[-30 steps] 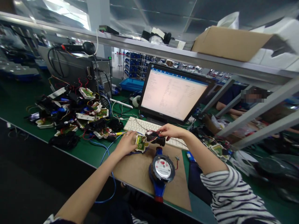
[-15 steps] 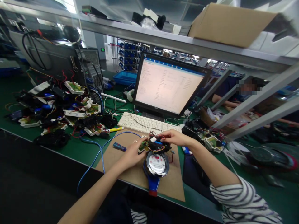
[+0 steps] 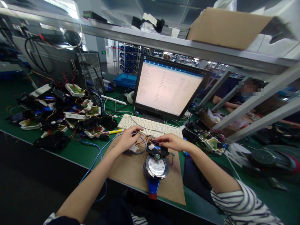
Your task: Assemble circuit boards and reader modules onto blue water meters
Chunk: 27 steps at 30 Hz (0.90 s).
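A water meter (image 3: 156,167) with a blue body and round silver-rimmed face lies on the brown board (image 3: 173,187), its red-capped end toward me. Against its far side rests an open black housing (image 3: 157,150) with loose coloured wires. My right hand (image 3: 174,142) grips the housing's right side, fingers closed near the wires. Left of it, my left hand (image 3: 128,137) is raised with fingers closed at a small greenish piece by the wires; its kind is unclear. Beneath that hand lies a partly hidden white-edged part (image 3: 134,148). A blue cable (image 3: 97,144) loops past it.
The keyboard (image 3: 150,125) and monitor (image 3: 170,87) stand behind the board. At left is a heap of circuit boards and black housings (image 3: 67,106), with a yellow marker (image 3: 115,132). More parts (image 3: 211,142) lie at right. Beyond the metal struts sits another person.
My left hand has moved up and left, away from the housing, with fingers now closed. The white-edged board has shifted left and lies under it. My right hand stays at the housing.
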Each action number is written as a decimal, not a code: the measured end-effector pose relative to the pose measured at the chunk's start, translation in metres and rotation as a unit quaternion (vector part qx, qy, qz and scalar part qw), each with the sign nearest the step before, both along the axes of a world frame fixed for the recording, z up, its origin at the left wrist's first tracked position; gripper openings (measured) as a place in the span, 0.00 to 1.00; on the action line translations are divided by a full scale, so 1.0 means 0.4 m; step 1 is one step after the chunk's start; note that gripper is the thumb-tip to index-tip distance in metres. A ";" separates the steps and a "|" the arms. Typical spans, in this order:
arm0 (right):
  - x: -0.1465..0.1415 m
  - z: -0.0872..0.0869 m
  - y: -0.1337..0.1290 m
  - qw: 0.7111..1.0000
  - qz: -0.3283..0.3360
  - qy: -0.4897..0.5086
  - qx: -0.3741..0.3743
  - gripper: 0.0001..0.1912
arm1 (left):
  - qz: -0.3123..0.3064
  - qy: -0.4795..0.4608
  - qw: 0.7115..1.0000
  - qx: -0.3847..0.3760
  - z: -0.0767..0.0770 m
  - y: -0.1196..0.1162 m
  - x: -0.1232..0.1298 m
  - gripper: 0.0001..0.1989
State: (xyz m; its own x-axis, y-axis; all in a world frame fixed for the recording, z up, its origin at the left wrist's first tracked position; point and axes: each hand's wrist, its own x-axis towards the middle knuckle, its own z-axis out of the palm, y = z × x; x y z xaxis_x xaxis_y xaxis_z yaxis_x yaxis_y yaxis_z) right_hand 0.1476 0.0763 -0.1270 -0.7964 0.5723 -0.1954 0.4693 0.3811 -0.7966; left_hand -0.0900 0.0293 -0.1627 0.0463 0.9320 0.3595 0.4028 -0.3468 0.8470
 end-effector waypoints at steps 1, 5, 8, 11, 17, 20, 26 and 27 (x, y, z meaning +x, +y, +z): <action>-0.004 0.003 -0.005 1.000 0.001 -0.010 0.022 0.19 | -0.005 0.018 1.000 0.000 -0.001 0.003 -0.005 0.13; -0.007 0.008 -0.026 0.998 -0.013 -0.017 0.066 0.17 | -0.093 0.162 0.982 -0.032 0.008 -0.023 -0.031 0.20; 0.005 0.004 -0.038 0.998 -0.031 0.007 0.055 0.18 | -0.150 0.192 0.970 -0.015 0.036 -0.070 -0.028 0.23; 0.017 -0.013 -0.047 0.997 -0.066 0.025 0.045 0.17 | -0.159 0.136 0.978 -0.001 0.059 -0.104 0.007 0.20; 0.016 -0.068 -0.066 0.981 -0.163 0.076 0.069 0.14 | -0.111 0.147 0.983 -0.005 0.030 -0.101 0.096 0.35; 0.032 -0.077 -0.082 0.969 -0.195 0.146 0.050 0.20 | -0.084 0.166 0.983 0.000 0.005 -0.092 0.115 0.33; 0.201 -0.088 -0.139 0.883 -0.401 0.228 0.086 0.24 | -0.067 0.168 0.983 0.015 -0.034 -0.075 0.119 0.29; 0.245 -0.092 -0.157 0.867 -0.445 0.188 0.119 0.23 | -0.069 0.162 0.984 0.018 -0.039 -0.073 0.121 0.29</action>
State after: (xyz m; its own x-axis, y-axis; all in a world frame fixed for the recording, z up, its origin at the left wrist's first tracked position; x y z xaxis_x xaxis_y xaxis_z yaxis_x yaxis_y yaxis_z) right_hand 0.2456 0.0134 -0.1637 0.0001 0.9815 0.1914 0.3860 0.1765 -0.9055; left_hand -0.0418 0.0000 -0.1782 0.2885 0.8960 0.3376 0.5972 -0.4440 0.6680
